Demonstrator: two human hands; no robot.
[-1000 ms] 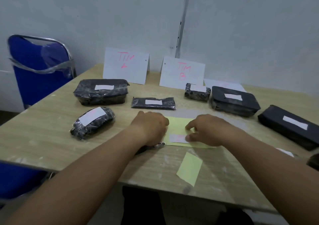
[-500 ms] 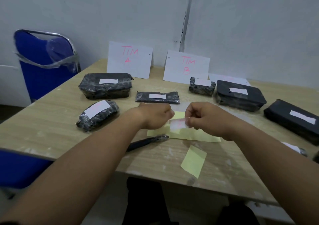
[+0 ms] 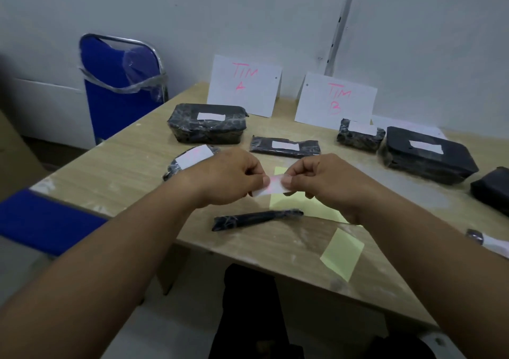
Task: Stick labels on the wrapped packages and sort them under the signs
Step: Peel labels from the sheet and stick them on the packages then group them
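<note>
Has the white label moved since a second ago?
Yes. The white label lay flat on the yellow backing sheet; now it is lifted above that sheet, pinched by the left hand and right hand.

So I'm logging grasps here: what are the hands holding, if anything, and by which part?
One small white label: the left hand pinches its left end, the right hand its right end.
</note>
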